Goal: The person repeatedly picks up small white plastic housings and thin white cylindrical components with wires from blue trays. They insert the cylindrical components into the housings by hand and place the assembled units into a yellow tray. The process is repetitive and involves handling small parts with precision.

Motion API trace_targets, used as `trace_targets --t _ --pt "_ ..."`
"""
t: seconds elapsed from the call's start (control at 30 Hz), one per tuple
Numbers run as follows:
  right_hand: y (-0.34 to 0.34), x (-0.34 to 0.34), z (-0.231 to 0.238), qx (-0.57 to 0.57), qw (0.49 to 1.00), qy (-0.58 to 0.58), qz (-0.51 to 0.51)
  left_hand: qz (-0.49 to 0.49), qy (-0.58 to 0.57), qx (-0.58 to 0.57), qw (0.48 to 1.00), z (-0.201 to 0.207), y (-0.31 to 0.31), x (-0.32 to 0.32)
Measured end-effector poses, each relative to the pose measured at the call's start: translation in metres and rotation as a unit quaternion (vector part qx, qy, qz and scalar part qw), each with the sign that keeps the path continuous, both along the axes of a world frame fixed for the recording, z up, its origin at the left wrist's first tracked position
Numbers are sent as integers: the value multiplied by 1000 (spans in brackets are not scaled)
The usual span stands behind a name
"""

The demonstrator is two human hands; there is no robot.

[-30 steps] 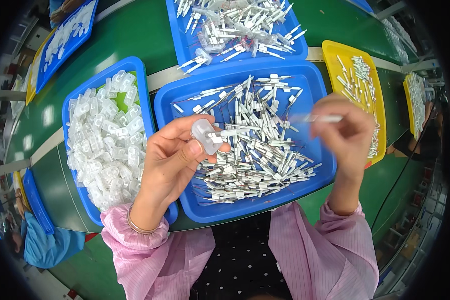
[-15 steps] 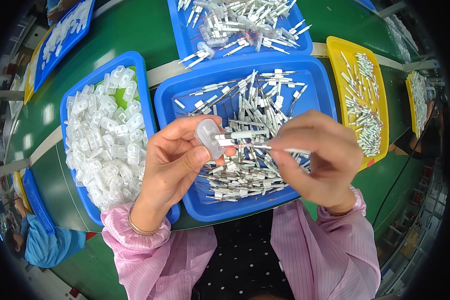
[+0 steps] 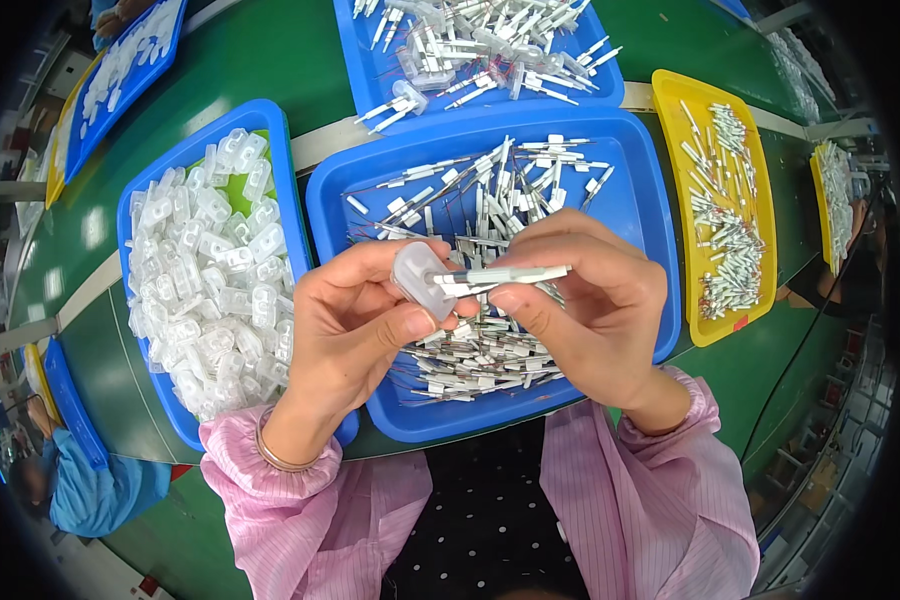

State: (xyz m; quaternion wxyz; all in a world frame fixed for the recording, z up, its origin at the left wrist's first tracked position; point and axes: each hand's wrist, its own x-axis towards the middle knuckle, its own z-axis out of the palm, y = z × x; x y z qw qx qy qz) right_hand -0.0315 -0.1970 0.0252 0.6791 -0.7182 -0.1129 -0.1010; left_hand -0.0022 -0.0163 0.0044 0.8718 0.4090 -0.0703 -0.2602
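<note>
My left hand (image 3: 355,335) is closed around a translucent plastic housing (image 3: 420,278), pinching it by its rim. White stick-like wired parts (image 3: 505,276) project from the housing toward the right. Thumb and fingers of my right hand (image 3: 590,305) pinch these sticks near their middle, their free ends showing past the fingertips. Both hands are over a blue tray (image 3: 660,200) heaped with white stick parts (image 3: 480,350) that have thin dark and red leads. Where the sticks enter the housing is partly covered by my left fingers.
On the left, another blue tray (image 3: 288,190) holds a pile of clear housings (image 3: 215,300). Beyond the middle tray, a further blue tray (image 3: 365,95) carries housings with sticks attached. A yellow tray (image 3: 765,310) of sticks lies right. A person in a blue sleeve (image 3: 110,480) is at far left.
My right hand has moved left, closer to the housing, bringing the stick it holds alongside the other one. My left hand has stayed nearly in place with the housing.
</note>
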Motion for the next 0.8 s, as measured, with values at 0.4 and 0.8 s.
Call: trace_targets --t 0.4,0.8 --pt "17 -4 -9 -84 990 -90 -65 51 -154 52 985 -10 0 -1" --pt "14 -4 -5 26 995 70 -59 61 -244 185 950 2 6 19"
